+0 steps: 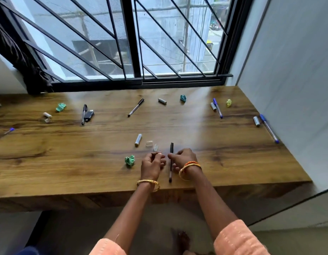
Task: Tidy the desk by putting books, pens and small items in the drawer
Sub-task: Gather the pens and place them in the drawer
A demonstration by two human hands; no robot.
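Little of the tidying looks done: the worktop (233, 153) is strewn with pens, batteries and paper wads, and no drawer or books are in view, so I cannot tell whether anything has gone in.

Taking the black pen (171, 162) near the front edge as the landmark: the right hand (183, 159) is just right of it, fingers curled and touching its barrel, apparently pinching it. The left hand (153, 165) is just left of the pen, fingers curled; it may be pinching something small and pale, but blur leaves that uncertain. The pen lies along the worktop, reaching from near the front edge away toward the window.

Left of the pen, close by, are a green wad (129, 161), a battery (138, 140) and two small clear caps (149, 144). Farther behind it, toward the window, lie another black pen (135, 107), a grey battery (162, 101) and a teal wad (183, 98). Far behind and left sit a third black pen (84, 114) beside a small black gadget (89, 114), and a pale green wad (61, 107). Well to the right are two blue pens (217, 108) (269, 128), each with a battery beside it, and a yellow wad (229, 103).

By my judgement nearly everything remains to be gathered; this pen appears to be among the first picks.
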